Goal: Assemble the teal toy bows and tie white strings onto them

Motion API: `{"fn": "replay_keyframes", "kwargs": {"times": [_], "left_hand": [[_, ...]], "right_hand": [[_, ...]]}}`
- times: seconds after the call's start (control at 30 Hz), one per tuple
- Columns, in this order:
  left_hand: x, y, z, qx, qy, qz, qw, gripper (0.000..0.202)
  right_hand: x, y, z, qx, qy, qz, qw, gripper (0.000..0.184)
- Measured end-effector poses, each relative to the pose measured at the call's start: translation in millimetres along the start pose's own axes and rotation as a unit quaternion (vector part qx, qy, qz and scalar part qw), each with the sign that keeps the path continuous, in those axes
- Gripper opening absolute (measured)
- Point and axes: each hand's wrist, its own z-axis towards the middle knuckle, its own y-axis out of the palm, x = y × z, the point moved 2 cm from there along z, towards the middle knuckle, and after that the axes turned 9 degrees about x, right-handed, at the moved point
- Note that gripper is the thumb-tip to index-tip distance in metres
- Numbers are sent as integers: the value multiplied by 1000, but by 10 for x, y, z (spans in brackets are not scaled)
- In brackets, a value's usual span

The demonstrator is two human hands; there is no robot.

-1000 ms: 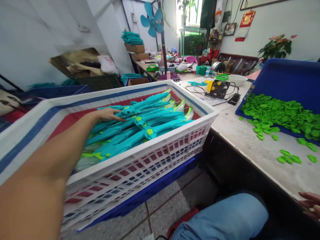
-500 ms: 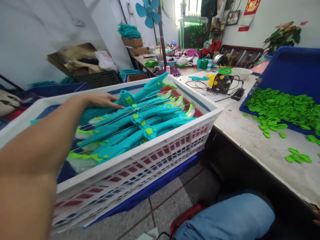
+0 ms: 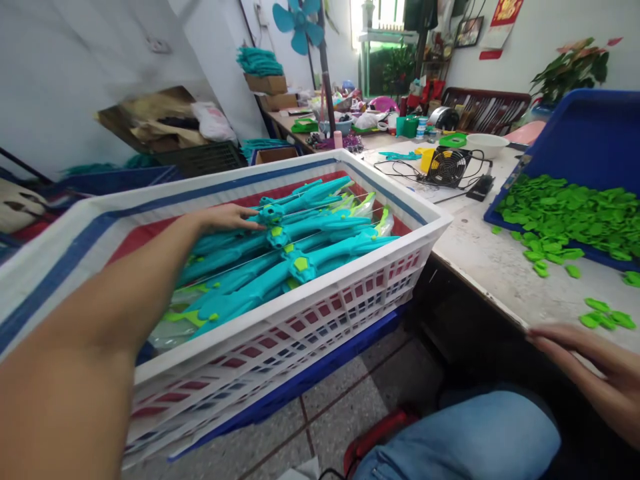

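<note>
Turquoise toy bows (image 3: 300, 263) with white strings and lime-green parts lie side by side in a white plastic crate (image 3: 320, 320). My left hand (image 3: 227, 219) reaches into the crate, fingers stretched out, their tips touching the middle of the rearmost toy bow (image 3: 273, 212). The thumb is hidden, and no grip shows. At the right edge, my right hand (image 3: 595, 367) is by the table's front edge, its fingers extended. Nothing shows in it, though part of it lies outside the view. Small green plastic pieces (image 3: 607, 313) lie on the table beyond it.
A blue bin (image 3: 595, 133) lies tipped on the table (image 3: 480, 257), with green pieces spilling from it. A small black fan (image 3: 447, 167) with cables stands farther back. My knee (image 3: 465, 433) is below the table edge. A blue fan (image 3: 299, 27) hangs on a post behind the crate.
The bow at my left hand has gone from raised and tilted to lying down among the others. My left hand has shifted slightly right. My right hand has come farther into view.
</note>
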Motion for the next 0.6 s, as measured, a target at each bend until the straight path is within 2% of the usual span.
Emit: {"fn": "replay_keyframes", "kwargs": {"times": [0.07, 0.17, 0.27, 0.37, 0.43, 0.5, 0.6], "left_hand": [[14, -18, -22, -23, -13, -25, 999, 91], [24, -44, -53, -25, 0, -23, 999, 82], [7, -33, -87, -28, 8, -16, 999, 80], [-7, -22, -139, -31, 16, -15, 999, 79], [-1, -55, -179, -25, 21, -5, 999, 78], [20, -153, -215, -9, 30, 8, 999, 78], [58, -433, -255, 57, 46, 47, 996, 74]], "right_hand": [[-398, 369, 483, -24, -94, 58, 994, 18], [-954, 1129, 1221, -100, -189, 56, 975, 21], [-1375, 1952, 1840, -203, -238, -11, 950, 27], [-1656, 2581, 2219, -281, -250, -63, 924, 50], [-1771, 2833, 2313, -331, -253, -92, 905, 58], [-1837, 2953, 2321, -352, -267, -104, 891, 60], [-1862, 2957, 2292, -314, -298, -84, 898, 59]]}}
